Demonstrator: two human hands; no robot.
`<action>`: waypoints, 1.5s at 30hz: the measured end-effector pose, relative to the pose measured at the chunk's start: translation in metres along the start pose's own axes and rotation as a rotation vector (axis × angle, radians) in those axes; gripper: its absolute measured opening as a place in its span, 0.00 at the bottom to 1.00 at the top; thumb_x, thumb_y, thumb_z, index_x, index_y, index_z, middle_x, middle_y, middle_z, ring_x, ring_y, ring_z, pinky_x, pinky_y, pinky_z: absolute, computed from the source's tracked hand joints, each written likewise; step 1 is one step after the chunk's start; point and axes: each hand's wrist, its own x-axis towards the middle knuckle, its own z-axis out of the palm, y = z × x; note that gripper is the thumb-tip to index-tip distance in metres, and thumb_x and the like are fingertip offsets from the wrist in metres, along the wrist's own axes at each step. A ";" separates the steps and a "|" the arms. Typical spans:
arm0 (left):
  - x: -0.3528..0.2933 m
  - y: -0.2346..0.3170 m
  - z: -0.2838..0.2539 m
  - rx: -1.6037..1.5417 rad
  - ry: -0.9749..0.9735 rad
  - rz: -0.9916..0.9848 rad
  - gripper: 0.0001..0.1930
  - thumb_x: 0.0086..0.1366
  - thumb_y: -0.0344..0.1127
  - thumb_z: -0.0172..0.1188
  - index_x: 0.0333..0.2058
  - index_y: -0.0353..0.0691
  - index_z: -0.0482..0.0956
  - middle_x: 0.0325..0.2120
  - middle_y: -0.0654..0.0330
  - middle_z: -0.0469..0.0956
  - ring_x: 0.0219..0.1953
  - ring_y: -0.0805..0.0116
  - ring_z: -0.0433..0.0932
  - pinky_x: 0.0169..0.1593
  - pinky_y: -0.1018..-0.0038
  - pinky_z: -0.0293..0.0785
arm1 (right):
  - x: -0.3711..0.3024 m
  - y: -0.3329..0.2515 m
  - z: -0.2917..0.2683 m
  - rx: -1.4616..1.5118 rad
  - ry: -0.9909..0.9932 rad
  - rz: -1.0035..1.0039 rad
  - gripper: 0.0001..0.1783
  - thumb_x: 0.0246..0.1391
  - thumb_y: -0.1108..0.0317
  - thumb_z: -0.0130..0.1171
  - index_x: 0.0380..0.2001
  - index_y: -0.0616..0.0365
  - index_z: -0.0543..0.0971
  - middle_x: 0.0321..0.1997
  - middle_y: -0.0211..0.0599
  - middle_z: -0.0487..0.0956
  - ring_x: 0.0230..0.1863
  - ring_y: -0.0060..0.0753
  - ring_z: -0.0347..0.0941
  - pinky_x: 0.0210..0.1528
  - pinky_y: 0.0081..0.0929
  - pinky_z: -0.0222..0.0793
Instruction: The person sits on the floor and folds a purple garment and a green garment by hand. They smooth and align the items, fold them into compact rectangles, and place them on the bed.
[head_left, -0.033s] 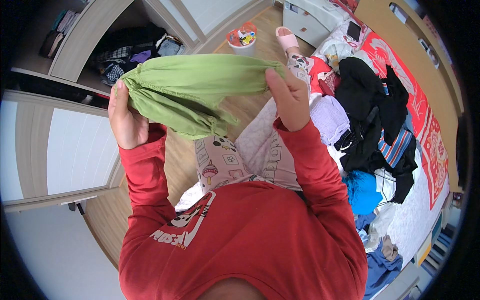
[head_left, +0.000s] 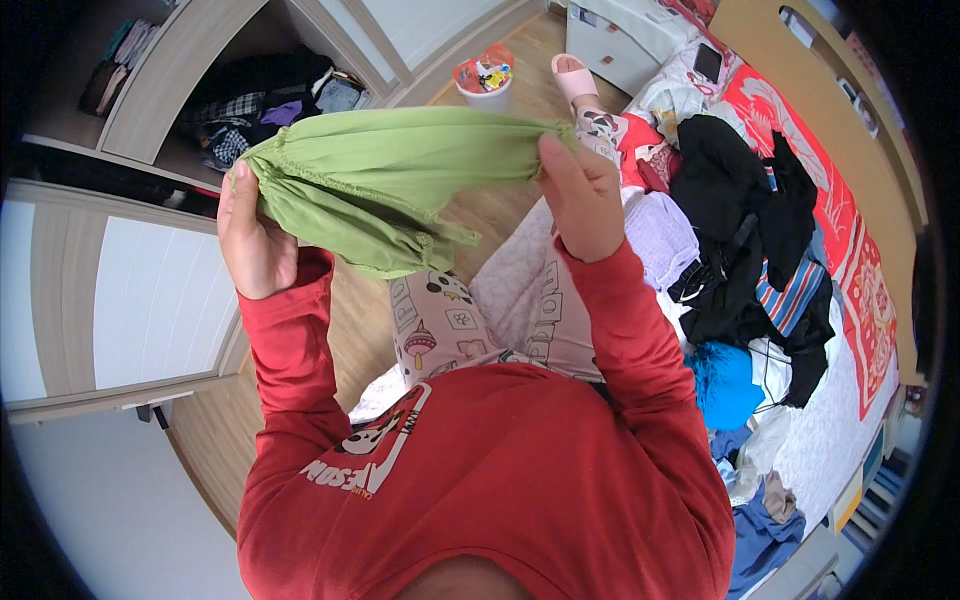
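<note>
A light green garment (head_left: 400, 150) with gathered, elastic-looking edges is stretched sideways in the air above my lap. Its left gathered end is pinched by my left hand (head_left: 258, 235), thumb on top. At the other end my right hand (head_left: 583, 195) grips the cloth between thumb and curled fingers. The lower part of the garment hangs in folds between my hands, over my patterned pink trousers (head_left: 450, 320). The garment's exact kind cannot be made out.
To the right, a bed (head_left: 820, 430) bears a heap of black clothes (head_left: 720, 200), a lilac folded cloth (head_left: 660, 240), a bright blue item (head_left: 725, 385) and a phone (head_left: 707, 62). An open wardrobe (head_left: 225, 60) with clothes stands far left. A lined bin (head_left: 487, 95) stands ahead.
My right hand has shifted very slightly to the right with its end of the green garment. My left hand stays in place.
</note>
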 end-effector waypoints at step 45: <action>0.070 -0.015 -0.037 0.581 -0.099 0.402 0.09 0.60 0.31 0.54 0.37 0.33 0.72 0.31 0.66 0.74 0.32 0.82 0.70 0.36 0.85 0.65 | 0.114 -0.021 0.008 -0.823 -0.400 -0.181 0.07 0.47 0.70 0.56 0.32 0.60 0.75 0.19 0.29 0.72 0.20 0.18 0.65 0.24 0.19 0.62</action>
